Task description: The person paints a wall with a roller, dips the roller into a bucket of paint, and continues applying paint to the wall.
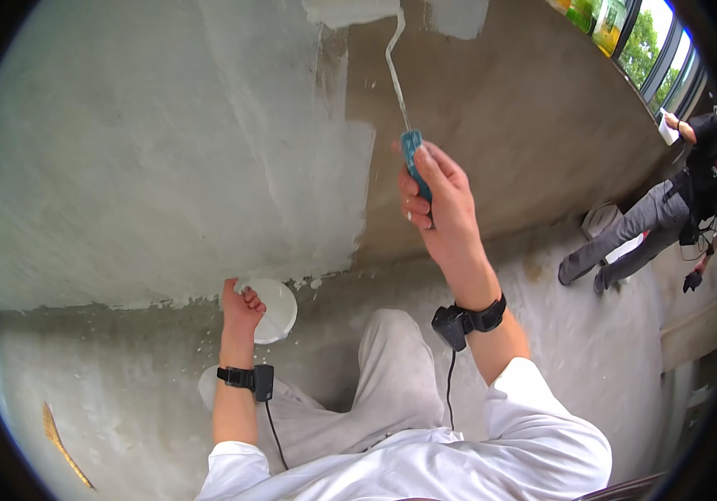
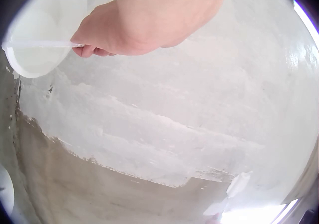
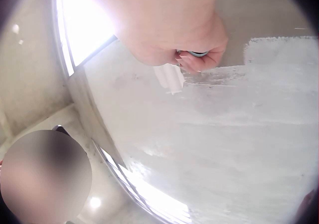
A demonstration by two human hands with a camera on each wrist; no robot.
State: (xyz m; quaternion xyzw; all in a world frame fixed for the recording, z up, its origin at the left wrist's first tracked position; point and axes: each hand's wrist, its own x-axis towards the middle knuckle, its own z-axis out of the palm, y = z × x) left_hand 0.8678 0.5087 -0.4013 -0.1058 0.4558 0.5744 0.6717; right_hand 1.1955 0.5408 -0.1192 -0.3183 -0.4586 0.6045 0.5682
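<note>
My right hand [image 1: 442, 188] grips the blue handle [image 1: 411, 146] of a paint roller, raised in front of the wall. From the handle a bent metal rod runs up to the white roller head [image 1: 350, 12], which lies against the wall at the top of the head view. Low down by the foot of the wall, my left hand [image 1: 244, 307] holds a white bucket [image 1: 290, 329]. In the left wrist view its fingers pinch a thin white handle strip [image 2: 42, 44] across the bucket's mouth. Whitish paint shows inside the bucket.
Pale wet paint covers the left part of the wall [image 1: 166, 150]; the right part [image 1: 500, 108] is bare brown. White spatters dot the concrete floor [image 1: 116, 367]. A person [image 1: 667, 200] stands at the right, below windows [image 1: 651, 50]. A straw-coloured stick [image 1: 62, 442] lies at lower left.
</note>
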